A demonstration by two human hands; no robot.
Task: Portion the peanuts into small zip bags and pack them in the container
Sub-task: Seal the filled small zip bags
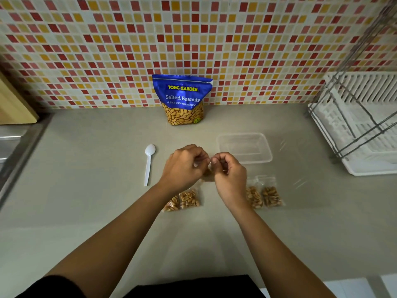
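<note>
The fingers (201,156) of the left hand (184,166) and of the right hand (230,176) are curled and pinch the top of a small, peanut-filled, clear plastic zip bag (207,177) over the smooth grey worktop (86,190). This thin film looks slippery, so a half-pressed strip could let round nuts roll out, or the bag could slip down. The shallow transparent rectangular container (267,147) stands near behind the right hand, apparently empty, and the glossy blue peanut pouch (182,97) stands upright against the tiled wall (107,50).
</note>
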